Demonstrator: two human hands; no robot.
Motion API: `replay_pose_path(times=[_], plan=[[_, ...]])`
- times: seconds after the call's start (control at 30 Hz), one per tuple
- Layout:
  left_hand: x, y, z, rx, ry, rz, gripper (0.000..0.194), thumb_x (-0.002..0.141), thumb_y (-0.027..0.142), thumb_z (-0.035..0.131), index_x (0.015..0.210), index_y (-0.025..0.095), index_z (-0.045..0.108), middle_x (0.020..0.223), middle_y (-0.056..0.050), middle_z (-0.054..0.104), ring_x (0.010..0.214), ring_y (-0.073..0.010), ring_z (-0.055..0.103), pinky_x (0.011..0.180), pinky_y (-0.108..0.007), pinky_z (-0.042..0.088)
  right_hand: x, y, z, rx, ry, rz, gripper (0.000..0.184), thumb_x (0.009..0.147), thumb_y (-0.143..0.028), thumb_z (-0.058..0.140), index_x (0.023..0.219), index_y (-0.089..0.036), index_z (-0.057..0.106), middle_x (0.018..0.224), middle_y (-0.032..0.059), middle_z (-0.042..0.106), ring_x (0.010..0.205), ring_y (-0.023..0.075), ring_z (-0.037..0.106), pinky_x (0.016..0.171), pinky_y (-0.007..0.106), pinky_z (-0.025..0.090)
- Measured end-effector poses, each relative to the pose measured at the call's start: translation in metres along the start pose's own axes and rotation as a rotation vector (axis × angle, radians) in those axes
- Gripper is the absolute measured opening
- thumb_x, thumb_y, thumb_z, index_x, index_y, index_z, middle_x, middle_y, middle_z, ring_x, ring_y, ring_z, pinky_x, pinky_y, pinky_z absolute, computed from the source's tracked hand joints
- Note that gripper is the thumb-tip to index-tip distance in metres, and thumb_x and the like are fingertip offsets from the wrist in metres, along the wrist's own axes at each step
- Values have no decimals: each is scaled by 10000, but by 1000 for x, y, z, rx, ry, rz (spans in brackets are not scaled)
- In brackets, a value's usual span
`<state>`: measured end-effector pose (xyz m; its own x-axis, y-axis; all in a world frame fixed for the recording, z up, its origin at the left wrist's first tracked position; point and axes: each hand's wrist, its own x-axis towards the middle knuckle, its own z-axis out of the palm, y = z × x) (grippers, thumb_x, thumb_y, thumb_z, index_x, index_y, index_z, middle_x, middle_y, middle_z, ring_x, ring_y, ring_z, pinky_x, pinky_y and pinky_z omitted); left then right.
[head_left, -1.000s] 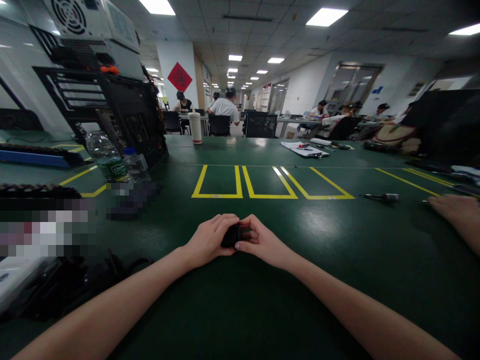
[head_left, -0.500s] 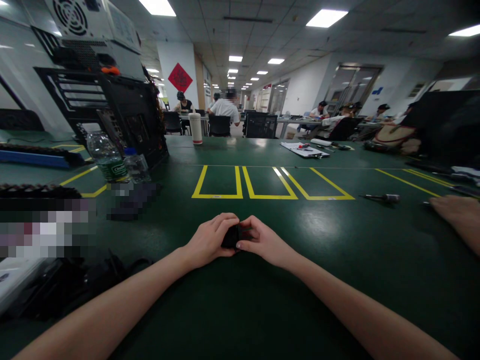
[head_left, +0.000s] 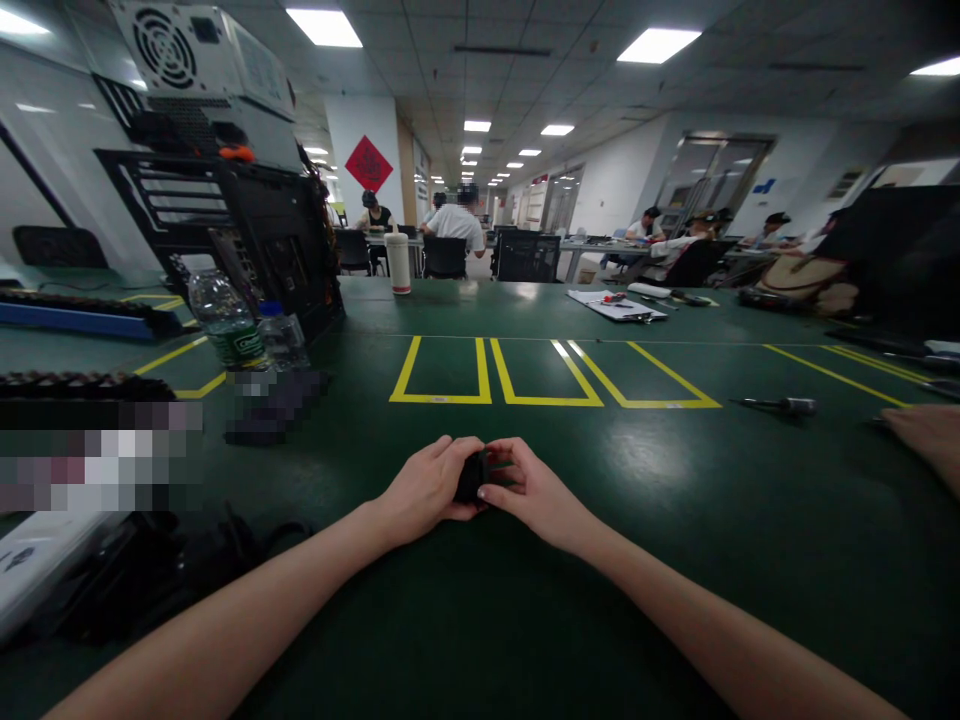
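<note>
The left grip (head_left: 424, 487) is clasping a small black object (head_left: 471, 480), seemingly light, rigid, best held by its sides, while the right grip (head_left: 536, 492) is pinching its edge.

- Much of the small black object (head_left: 470, 480) is hidden behind the left hand (head_left: 429, 482), so I can't make out what it is.
- Whether the right hand (head_left: 531, 490) grips it or merely touches it, I can't tell.
- Over at the right edge, another person's hand (head_left: 932, 437) is cut off.
- Blocky blur masks part of the white item (head_left: 45, 548), which the left edge cuts.
- Those dark things (head_left: 127, 575) nearby blend together.
- The tape labels (head_left: 439, 399) are too tiny to read.
</note>
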<state>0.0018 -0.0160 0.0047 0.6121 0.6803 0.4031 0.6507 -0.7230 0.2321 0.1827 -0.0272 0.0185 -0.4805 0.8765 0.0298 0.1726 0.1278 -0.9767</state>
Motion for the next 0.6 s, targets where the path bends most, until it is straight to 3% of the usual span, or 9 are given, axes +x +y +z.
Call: replay_pose_path(times=[0.17,0.3,0.47,0.6], plan=[[1,0,1,48,-21,-44,706,613,283,669,1184,162,272,1011,-70,489,827,-201,482,724,-332,415,2,4,-3,81,-109,-15,316,702,-168,591,971,-202,428,1050,32,490,988,169,518,874,376,422],[2,3,-2,69,-38,-34,677,592,237,681,1153,185,307,1085,-65,489,817,-204,459,703,-333,398,4,10,-2,152,-100,2,354,684,-201,620,963,-217,404,1042,29,485,951,168,538,837,378,443],[1,5,-3,50,12,-41,618,633,285,661,1148,208,328,1109,-69,481,990,-268,399,811,-413,329,3,12,3,170,-31,-27,177,773,-288,511,916,-213,439,974,19,514,919,166,546,800,362,465],[1,6,-7,-40,-45,-4,630,657,247,642,1172,188,284,1139,-77,458,995,-231,442,865,-401,306,-2,10,5,151,3,-40,206,771,-246,515,963,-226,440,1018,19,505,929,161,541,813,349,465]])
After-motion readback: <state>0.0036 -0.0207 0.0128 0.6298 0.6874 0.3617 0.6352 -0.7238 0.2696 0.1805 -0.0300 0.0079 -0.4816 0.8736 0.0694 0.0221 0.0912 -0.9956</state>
